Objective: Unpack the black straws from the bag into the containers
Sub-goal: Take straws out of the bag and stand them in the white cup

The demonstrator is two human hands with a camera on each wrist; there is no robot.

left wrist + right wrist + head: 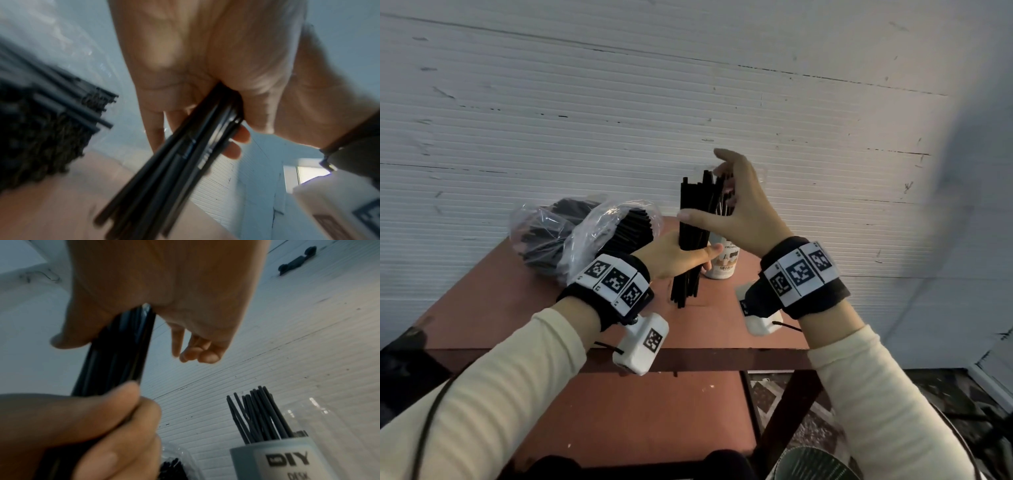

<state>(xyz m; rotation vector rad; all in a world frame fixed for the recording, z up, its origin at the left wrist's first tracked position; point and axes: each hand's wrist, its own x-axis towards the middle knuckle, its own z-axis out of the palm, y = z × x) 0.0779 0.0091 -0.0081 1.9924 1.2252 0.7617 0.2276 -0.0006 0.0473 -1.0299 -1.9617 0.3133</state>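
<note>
An upright bundle of black straws (pixel 692 202) hangs over the red-brown table (pixel 517 308). My left hand (pixel 678 257) grips the bundle around its middle, its fingers wrapped round it in the left wrist view (pixel 205 65). My right hand (pixel 743 212) holds the bundle's upper part, thumb across the front and fingers curled behind the tips. In the right wrist view the bundle (pixel 119 353) runs through the crook of that thumb. A clear plastic bag (pixel 571 236) full of black straws lies at the table's back left. A pale container (pixel 726 265) labelled DIY (pixel 277 464) stands behind the bundle and holds several straws (pixel 261 415).
A white ribbed wall (pixel 688 85) rises right behind the table. A lower shelf (pixel 654 411) of the same red-brown sits under the top. A clear container (pixel 312 415) shows beside the labelled one. A round green object (pixel 815 466) is on the floor at lower right.
</note>
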